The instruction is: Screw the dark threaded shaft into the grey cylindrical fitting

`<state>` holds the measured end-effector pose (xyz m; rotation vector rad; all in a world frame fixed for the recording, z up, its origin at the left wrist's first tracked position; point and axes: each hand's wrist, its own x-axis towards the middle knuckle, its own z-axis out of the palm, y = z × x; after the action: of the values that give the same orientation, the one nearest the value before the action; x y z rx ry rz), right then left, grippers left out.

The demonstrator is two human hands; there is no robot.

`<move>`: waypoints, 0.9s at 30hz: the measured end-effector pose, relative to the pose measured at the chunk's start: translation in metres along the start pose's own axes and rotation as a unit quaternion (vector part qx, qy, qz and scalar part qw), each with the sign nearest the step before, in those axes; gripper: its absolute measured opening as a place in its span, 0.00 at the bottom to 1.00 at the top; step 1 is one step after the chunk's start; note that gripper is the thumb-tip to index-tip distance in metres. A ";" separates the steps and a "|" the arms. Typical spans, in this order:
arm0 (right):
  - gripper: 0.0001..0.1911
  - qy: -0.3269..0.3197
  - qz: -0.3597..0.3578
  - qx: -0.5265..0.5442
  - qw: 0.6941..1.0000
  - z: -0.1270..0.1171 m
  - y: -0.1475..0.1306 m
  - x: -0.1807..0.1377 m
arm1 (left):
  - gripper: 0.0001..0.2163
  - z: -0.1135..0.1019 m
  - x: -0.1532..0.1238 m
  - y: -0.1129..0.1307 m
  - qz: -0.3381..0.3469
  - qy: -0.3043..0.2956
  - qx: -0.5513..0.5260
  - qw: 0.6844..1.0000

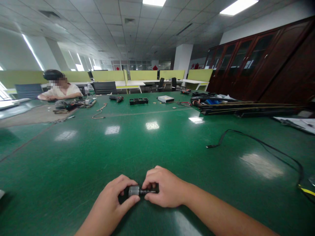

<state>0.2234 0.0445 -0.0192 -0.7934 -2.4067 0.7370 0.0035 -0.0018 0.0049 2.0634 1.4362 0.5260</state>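
Low in the head view, my left hand (113, 195) has its thumb and fingers closed around the grey barrel of a small cylindrical metal part (134, 190). A thinner dark, ribbed shaft extends from the barrel to the right. Bent over that shaft, my right hand (167, 187) grips it between thumb and fingers. The part lies roughly level, on or just above the green tabletop (137, 147). Its left end is partly hidden by my left hand. I cannot tell its exact kind.
A black cable (261, 141) runs across the right side. Farther back are a power drill (116, 98), a black slotted frame (138, 101), a silver box-shaped drive (165, 98) and a pile of long black rails (241, 108). A person (61, 88) sits at the far left.
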 end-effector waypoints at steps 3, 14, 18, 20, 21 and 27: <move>0.07 0.009 0.007 -0.003 1.000 0.001 0.000 -0.001 | 0.09 0.000 0.000 0.000 0.002 0.003 -0.003 1.000; 0.08 0.014 0.021 0.002 1.000 0.003 0.002 -0.001 | 0.10 0.001 -0.002 -0.001 -0.004 0.010 0.006 1.000; 0.07 0.020 0.004 -0.001 1.000 -0.003 0.005 -0.002 | 0.09 0.001 -0.001 -0.001 -0.006 0.005 0.007 1.000; 0.07 0.007 -0.006 0.006 1.000 -0.009 0.010 -0.003 | 0.09 0.000 -0.001 -0.002 -0.006 0.002 0.008 1.000; 0.06 -0.006 -0.003 0.012 1.000 -0.012 0.012 -0.004 | 0.09 0.000 -0.002 -0.002 -0.006 0.001 0.009 1.000; 0.05 -0.027 0.051 0.042 0.997 -0.025 0.022 -0.006 | 0.09 0.000 -0.003 -0.001 -0.012 0.004 0.009 1.000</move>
<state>0.2510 0.0635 -0.0162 -0.8777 -2.3798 0.9040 0.0012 -0.0040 0.0043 2.0584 1.4730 0.5141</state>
